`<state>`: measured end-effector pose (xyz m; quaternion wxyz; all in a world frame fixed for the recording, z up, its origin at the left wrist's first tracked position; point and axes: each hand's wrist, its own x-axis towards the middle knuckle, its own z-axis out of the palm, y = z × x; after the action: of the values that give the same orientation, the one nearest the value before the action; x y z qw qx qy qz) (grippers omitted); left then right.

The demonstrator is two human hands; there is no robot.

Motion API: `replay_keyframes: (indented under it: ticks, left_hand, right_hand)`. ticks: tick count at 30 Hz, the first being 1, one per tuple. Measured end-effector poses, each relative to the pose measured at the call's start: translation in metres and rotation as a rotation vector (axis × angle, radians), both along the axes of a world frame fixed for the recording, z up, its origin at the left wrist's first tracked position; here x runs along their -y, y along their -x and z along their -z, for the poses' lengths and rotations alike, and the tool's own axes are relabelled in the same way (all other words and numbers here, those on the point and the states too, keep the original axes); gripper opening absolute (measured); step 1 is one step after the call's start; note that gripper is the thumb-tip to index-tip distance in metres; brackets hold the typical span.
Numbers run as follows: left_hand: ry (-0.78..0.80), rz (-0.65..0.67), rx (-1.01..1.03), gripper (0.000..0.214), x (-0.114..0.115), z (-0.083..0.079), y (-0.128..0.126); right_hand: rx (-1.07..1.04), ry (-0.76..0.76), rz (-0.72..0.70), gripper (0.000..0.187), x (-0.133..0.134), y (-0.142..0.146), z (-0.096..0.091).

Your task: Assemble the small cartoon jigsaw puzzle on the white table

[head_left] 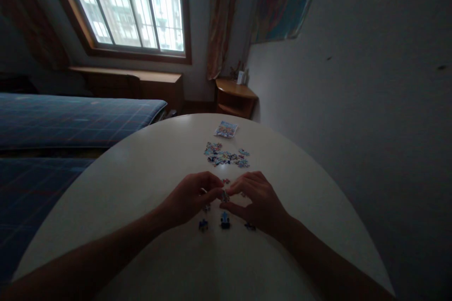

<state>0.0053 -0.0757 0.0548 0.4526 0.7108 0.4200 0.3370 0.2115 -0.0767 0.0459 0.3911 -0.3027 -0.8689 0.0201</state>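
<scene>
Dim daylight from a barred window [130, 4] falls on a round white surface [141, 188] that fills the lower part of the head view, with a bed under a blue checked cover [70, 117] off its left edge and a bare grey wall to the right. Both forearms reach in from the near edge and meet around the middle of the surface. The left hand [190, 200] and the right hand [257, 202] are curled, with thumbs and forefingers pinched together from either side on one small puzzle piece [224, 194], held just above the surface between them. It is too small and too dark to tell which way it points or how its long axis runs. Four loose pieces [225, 220] lie in a rough row just on the near side of the hands, dark blue where colour shows, and one more piece [226, 181] sits just beyond the fingertips. Further toward the far edge lies a scattered heap of colourful pieces [226, 156], and beyond that a small printed picture card [226, 129], tilted slightly; any writing on it is too small to read. Behind the far edge stand a wooden corner shelf [235, 96] and a patterned curtain [222, 14].
</scene>
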Motion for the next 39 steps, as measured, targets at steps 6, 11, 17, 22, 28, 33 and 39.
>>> replay_keyframes:
  ticks: [6, 11, 17, 22, 28, 33, 39]
  left_hand:
    - [-0.014, 0.038, 0.037, 0.020, 0.0027, -0.0006, -0.0010]
    - [-0.007, 0.027, 0.045, 0.019, 0.0033, 0.0014, -0.0019]
    - [-0.053, -0.016, 0.016, 0.021, 0.0027, 0.0010, -0.0009]
    - [-0.100, -0.038, -0.043, 0.018, 0.0028, -0.0021, 0.0000]
    - [-0.107, -0.031, -0.055, 0.017, 0.0026, -0.0020, -0.0011]
    - [-0.083, -0.037, 0.019, 0.018, 0.0033, 0.0016, -0.0016]
    - [-0.055, 0.005, 0.077, 0.016, 0.0053, 0.0020, -0.0015]
  right_hand:
    - [-0.066, 0.011, 0.101, 0.026, 0.0000, 0.0018, 0.0052]
    - [-0.076, -0.007, 0.104, 0.027, 0.0001, 0.0032, 0.0049]
    - [-0.026, -0.013, 0.080, 0.026, 0.0033, 0.0044, -0.0015]
    - [-0.033, 0.015, 0.070, 0.023, 0.0045, 0.0048, -0.0022]
    - [-0.013, -0.015, 0.062, 0.023, 0.0025, 0.0041, -0.0009]
    - [-0.016, -0.040, 0.087, 0.027, 0.0011, 0.0028, 0.0012]
    - [-0.045, -0.048, 0.147, 0.030, 0.0010, 0.0016, 0.0014]
